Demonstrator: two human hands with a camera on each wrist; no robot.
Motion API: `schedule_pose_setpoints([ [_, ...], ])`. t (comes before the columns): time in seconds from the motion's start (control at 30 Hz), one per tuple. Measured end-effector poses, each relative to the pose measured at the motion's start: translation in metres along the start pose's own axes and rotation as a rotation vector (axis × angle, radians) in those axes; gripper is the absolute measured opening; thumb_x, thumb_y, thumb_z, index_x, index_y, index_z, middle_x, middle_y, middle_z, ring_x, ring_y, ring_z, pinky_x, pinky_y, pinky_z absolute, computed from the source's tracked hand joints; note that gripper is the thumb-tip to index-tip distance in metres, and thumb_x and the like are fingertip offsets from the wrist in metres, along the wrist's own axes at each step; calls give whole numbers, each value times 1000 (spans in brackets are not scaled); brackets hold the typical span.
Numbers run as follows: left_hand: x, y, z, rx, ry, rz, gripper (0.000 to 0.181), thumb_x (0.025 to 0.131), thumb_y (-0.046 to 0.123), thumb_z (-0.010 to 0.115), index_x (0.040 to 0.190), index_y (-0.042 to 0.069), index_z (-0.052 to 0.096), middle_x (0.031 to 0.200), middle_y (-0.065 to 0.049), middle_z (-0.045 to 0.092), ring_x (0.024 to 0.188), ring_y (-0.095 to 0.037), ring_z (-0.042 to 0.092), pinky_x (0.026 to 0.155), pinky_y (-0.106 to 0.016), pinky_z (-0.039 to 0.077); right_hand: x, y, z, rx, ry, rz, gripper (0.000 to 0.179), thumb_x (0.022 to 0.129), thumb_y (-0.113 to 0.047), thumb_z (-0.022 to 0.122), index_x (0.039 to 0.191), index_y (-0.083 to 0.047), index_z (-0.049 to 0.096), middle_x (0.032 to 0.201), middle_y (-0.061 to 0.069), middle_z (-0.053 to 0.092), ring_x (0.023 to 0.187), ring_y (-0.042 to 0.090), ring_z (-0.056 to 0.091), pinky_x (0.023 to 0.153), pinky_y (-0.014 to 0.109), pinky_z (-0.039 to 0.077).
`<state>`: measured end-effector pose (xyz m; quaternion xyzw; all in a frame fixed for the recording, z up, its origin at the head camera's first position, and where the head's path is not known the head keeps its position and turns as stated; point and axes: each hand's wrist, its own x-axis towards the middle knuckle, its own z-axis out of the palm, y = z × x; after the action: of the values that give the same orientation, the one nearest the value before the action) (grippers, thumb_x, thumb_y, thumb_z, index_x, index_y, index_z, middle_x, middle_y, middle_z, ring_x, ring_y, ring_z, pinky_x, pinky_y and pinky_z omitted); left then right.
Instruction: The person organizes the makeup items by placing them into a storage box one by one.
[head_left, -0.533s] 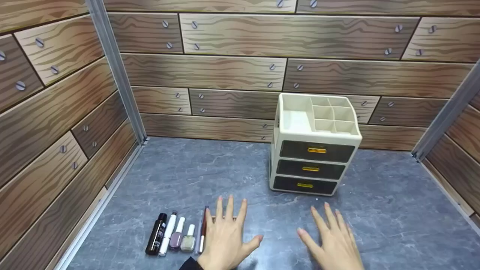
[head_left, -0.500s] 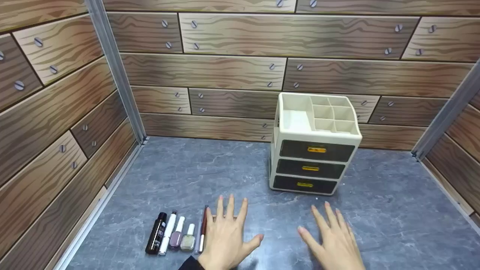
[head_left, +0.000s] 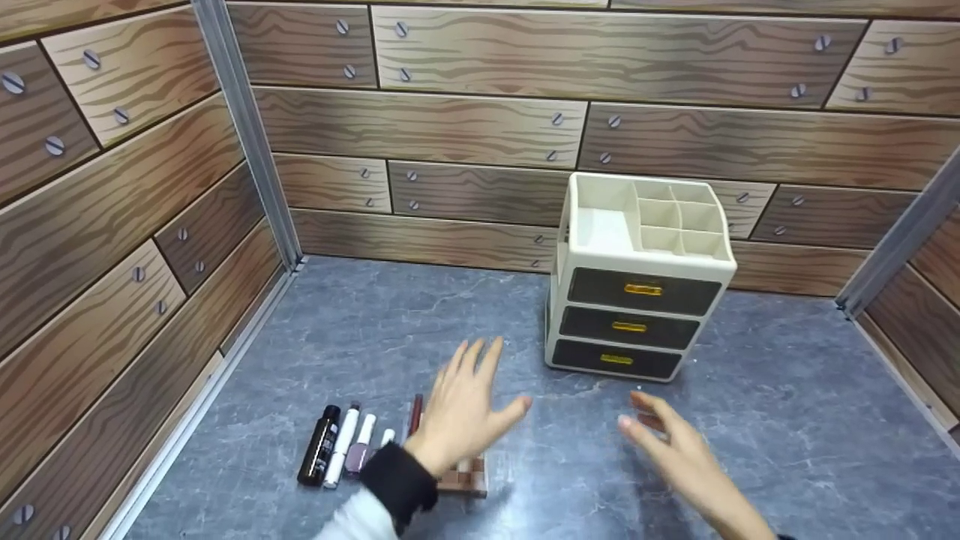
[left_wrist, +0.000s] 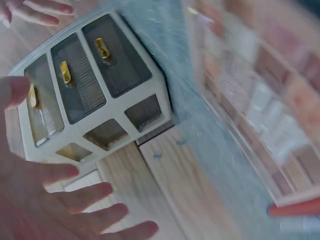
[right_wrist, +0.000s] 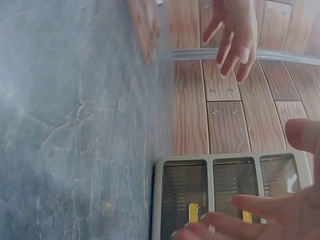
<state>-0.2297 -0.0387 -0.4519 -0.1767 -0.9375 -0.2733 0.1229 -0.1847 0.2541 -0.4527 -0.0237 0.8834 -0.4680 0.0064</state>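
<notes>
My left hand (head_left: 465,405) hovers with fingers spread, its forearm over an eyeshadow palette (head_left: 474,484) that it partly hides. The pans of the palette (left_wrist: 265,95) appear blurred in the left wrist view. To the right my right hand (head_left: 675,442), thumb and fingers loosely bent and apart, holds nothing. Behind both hands stands a cream cosmetics organizer (head_left: 637,259) with three dark drawers, all pushed in, and gold handles. A dark red pencil-like stick (head_left: 415,411) pokes out beside the left hand.
Left of the sleeve lie a black bottle (head_left: 319,446), a slim white tube (head_left: 341,450) and a purple nail polish (head_left: 358,457). Another white-capped bottle (head_left: 388,435) is mostly hidden by the cuff. Wood-patterned walls (head_left: 420,127) enclose the grey marbled tabletop (head_left: 360,330).
Both hands have lifted and turned; the left has moved forward, uncovering part of the palette. The right hand's fingers have bent from spread. The head view has tilted slightly downward.
</notes>
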Motion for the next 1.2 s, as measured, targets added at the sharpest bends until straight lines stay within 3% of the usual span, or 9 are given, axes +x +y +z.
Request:
schedule_pose_setpoints([
  [0.13,24,5,-10,-136,-36,0,88,98,55,62,166,12,26,170,-19,25,157,-42,21,124,-68,21,9,-4,-6,283,35,31,53,109,-22,56,152,5,43,151,26,51,130,28,58,105,32,54],
  [0.2,36,7,-14,-192,-33,5,88,99,54,62,167,14,23,171,-17,22,158,-40,20,125,-67,21,14,-7,-9,402,36,57,51,110,-20,54,152,6,42,150,25,52,124,20,61,102,27,56],
  [0.3,51,10,-18,-277,-37,-13,88,99,56,61,168,19,19,173,-12,19,159,-35,21,124,-66,23,20,-10,-12,519,24,92,51,111,-23,52,152,5,41,144,21,58,114,14,66,101,30,58],
  [0.57,85,25,-24,-490,-66,-123,84,101,59,58,168,29,18,174,-7,19,159,-28,21,126,-61,23,40,-20,-23,775,-24,88,48,113,-19,45,150,11,34,124,11,69,110,22,72,103,37,58],
  [0.67,101,32,-27,-524,-54,-135,82,101,58,58,168,29,20,174,-6,20,159,-28,22,127,-59,23,52,-26,-30,836,-53,78,50,113,-22,44,149,10,33,120,8,70,110,22,72,105,37,57],
  [0.77,120,35,-30,-539,-42,-134,83,101,58,58,168,26,21,174,-7,21,159,-28,22,129,-55,22,66,-32,-36,903,-61,80,47,112,-26,49,145,6,41,116,6,72,110,23,72,106,37,56],
  [0.9,144,37,-32,-505,-52,-141,84,102,58,57,168,23,20,174,-10,22,159,-29,22,130,-52,21,83,-37,-45,985,-71,116,34,109,-29,59,129,-2,57,114,6,73,110,23,73,106,36,56],
  [1.0,159,39,-34,-481,-60,-151,84,102,58,55,168,21,20,173,-10,23,159,-29,23,130,-50,22,92,-38,-50,1034,-97,157,31,107,-29,62,124,-3,61,114,8,73,109,23,73,106,36,56],
  [1.2,189,49,-39,-537,-22,-158,82,102,52,57,167,15,24,170,-14,30,156,-28,31,128,-40,28,104,-37,-61,1113,-214,227,58,108,-36,58,146,3,40,119,11,69,113,25,70,111,34,52],
])
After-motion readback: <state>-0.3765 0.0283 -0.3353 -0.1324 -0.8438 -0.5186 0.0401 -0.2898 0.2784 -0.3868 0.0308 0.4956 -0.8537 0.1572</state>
